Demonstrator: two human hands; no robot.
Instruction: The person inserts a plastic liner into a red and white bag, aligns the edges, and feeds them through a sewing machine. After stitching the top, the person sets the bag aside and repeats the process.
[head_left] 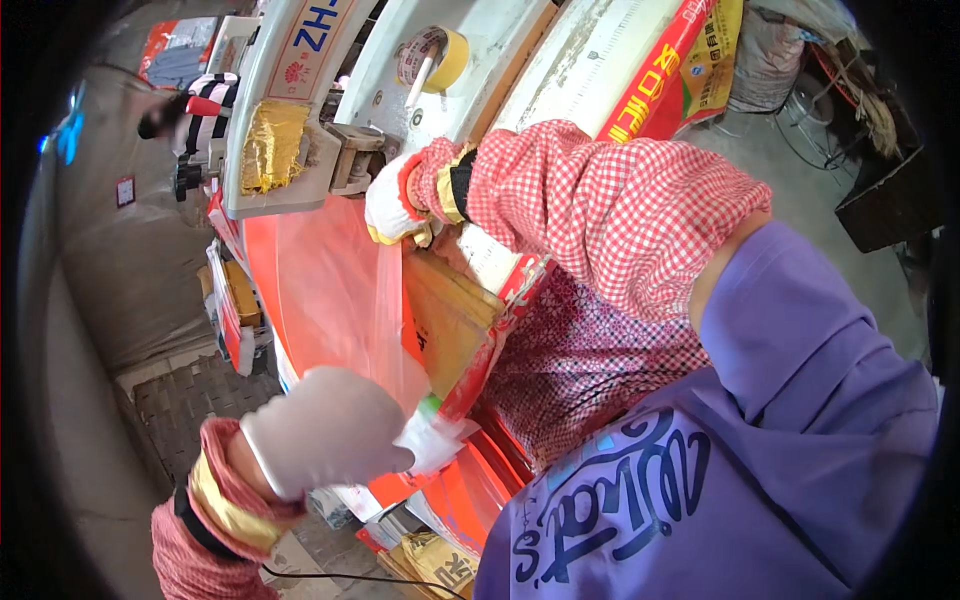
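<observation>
A red sheet [285, 275] with translucent plastic film [350, 290] over it stretches from beneath the sewing machine's head [300, 110] toward me. My left hand [325, 430], in a pale glove, is closed on the film's near end, its thumb pointing right. Beside the machine's metal foot area [355, 155], my right hand [397, 205] wears a white and yellow glove. Its fingers are bent down at the film's far edge; the fingertips are partly hidden. A worn brown-yellow board [450, 310] lies right of the film.
A yellow tape roll [445, 62] with a white stick rests on the machine's pale bed. More red sheets [465, 500] lie below, near my body. A person [195, 125] in stripes is at the far left. A dark box [890, 200] stands at right.
</observation>
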